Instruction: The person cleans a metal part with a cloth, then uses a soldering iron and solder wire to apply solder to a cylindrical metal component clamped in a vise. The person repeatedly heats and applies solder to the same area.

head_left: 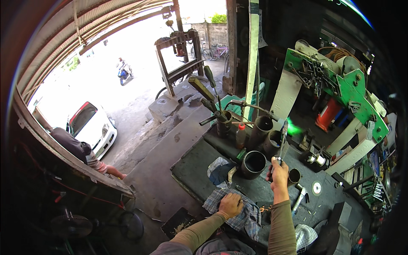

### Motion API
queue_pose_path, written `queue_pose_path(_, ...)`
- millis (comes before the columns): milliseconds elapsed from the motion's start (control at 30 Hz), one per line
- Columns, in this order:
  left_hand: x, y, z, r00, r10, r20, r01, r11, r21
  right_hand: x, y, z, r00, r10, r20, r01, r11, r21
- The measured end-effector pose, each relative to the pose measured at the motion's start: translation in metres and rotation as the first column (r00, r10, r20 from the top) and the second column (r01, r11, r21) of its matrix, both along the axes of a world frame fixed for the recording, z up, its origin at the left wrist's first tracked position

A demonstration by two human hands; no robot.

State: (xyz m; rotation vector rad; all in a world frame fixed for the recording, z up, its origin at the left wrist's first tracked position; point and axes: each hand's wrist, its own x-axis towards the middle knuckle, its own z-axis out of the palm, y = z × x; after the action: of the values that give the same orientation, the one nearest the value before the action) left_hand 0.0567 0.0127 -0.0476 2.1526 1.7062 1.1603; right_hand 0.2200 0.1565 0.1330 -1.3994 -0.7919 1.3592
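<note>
My right hand (278, 172) is closed around a long metal tool (281, 146) pointing away from me, beside a green glow (293, 127). Below it, my left hand (231, 205) has its fingers curled on a plaid cloth (253, 221). Several dark metal cylinders (253, 165) stand on the black bench (191, 174), one with screwdrivers and tools (221, 119) in it. A small bottle with a red cap (240, 136) is among them. A hammer (301, 195) and a white disc (316, 188) lie to the right, a crumpled rag (221, 172) to the left.
A green-and-white machine (344, 85) hung with tools stands at the right. Beyond the open front are a metal press frame (178, 63), a white car (91, 127), a motorcycle rider (124, 70) and bicycles. Another person (80, 151) is at the left doorway. A fan (70, 225) stands lower left.
</note>
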Motion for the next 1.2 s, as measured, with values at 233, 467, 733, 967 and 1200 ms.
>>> queue_pose_path(233,0.0011,0.0021,0.005,1.0,0.018,0.006,-0.018,0.997,0.074,-0.0001,-0.0015,0.0021,1.0,-0.003,-0.004,0.003,1.0,0.007)
queue_pose_path(467,0.0009,0.0027,0.0037,1.0,0.013,0.008,-0.014,0.997,0.076,-0.0006,-0.0011,0.0013,1.0,-0.02,0.002,0.02,1.0,-0.008)
queue_pose_path(733,0.0007,0.0021,0.0023,1.0,0.016,0.005,-0.017,0.997,0.07,0.0001,-0.0009,0.0016,1.0,-0.011,-0.019,0.01,1.0,-0.016)
queue_pose_path(967,-0.0004,-0.0004,0.0015,1.0,0.004,-0.005,-0.004,1.0,-0.022,0.0006,0.0008,-0.0006,1.0,-0.008,-0.021,0.008,1.0,-0.012)
queue_pose_path(1200,-0.0006,-0.0005,-0.0012,1.0,0.002,0.007,-0.002,1.0,-0.002,0.0036,0.0025,-0.007,1.0,0.009,-0.016,-0.009,1.0,-0.002)
